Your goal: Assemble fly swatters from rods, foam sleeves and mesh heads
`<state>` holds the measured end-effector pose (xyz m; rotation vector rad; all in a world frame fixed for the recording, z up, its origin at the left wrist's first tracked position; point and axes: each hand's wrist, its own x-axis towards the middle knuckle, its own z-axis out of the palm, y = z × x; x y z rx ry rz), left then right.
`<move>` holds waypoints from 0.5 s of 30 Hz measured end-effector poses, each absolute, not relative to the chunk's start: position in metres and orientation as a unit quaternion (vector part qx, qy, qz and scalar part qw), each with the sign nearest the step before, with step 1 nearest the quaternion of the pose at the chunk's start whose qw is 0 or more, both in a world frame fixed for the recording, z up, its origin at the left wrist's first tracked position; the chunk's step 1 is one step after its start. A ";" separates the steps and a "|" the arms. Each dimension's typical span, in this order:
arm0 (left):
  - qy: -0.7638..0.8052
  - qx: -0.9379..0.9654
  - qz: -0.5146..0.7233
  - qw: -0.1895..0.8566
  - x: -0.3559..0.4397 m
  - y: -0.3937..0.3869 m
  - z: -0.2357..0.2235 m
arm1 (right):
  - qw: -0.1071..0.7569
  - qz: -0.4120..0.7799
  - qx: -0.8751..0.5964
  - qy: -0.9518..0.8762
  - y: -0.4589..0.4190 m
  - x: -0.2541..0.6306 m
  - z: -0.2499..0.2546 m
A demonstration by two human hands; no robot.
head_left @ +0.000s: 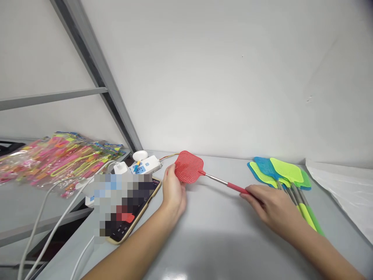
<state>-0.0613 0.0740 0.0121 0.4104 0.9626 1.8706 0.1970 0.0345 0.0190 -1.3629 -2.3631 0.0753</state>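
A red fly swatter [189, 166] with a perforated head, a thin metal shaft and a red grip is held above the grey table by both hands. My left hand [173, 188] is closed on the left edge of its head, with some fingers hidden behind the mesh. Toward the right, my right hand [269, 206] grips the end of the red handle, fingers wrapped round it. Just beyond that hand lies a pile of blue, yellow and green fly swatters [287, 171], their handles pointing toward me and partly hidden by my right forearm.
Left of my left arm lies a phone [142, 214], partly blurred out. Behind it are a white power strip [148, 165] and white cables [55, 229]. Colourful plastic-wrapped items [67, 159] heap at the far left. A white sheet [340, 190] lies at right, below the wall.
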 end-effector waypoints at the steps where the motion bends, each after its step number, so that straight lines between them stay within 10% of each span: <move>1: 0.390 0.170 0.762 0.488 -0.059 0.073 0.013 | 0.217 0.016 -0.487 -0.846 0.034 0.197 0.020; 15: 0.420 0.371 0.613 0.557 -0.031 0.047 0.005 | 0.195 0.174 -0.540 -0.800 0.031 0.188 0.028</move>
